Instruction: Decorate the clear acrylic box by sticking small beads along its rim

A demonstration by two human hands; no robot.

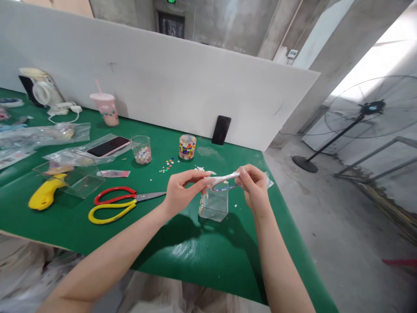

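A thin roll of white tape, with blue marks on its inner ring, hangs between my two hands over the table. My left hand pinches its left side between thumb and fingers. On the opposite side, my right hand grips the rim, fingers closed. Just beneath the tape stands a clear square box, with small coloured pieces along its left side. Scissors with one red and one yellow handle lie left of my left hand, blades pointing toward it. Small white pieces lie behind my hands, partly hidden.
On the green table stand a mosaic-covered cup, a glass of small pieces and a pink drink cup. A yellow tape cutter and phone lie left. A white partition borders the back.
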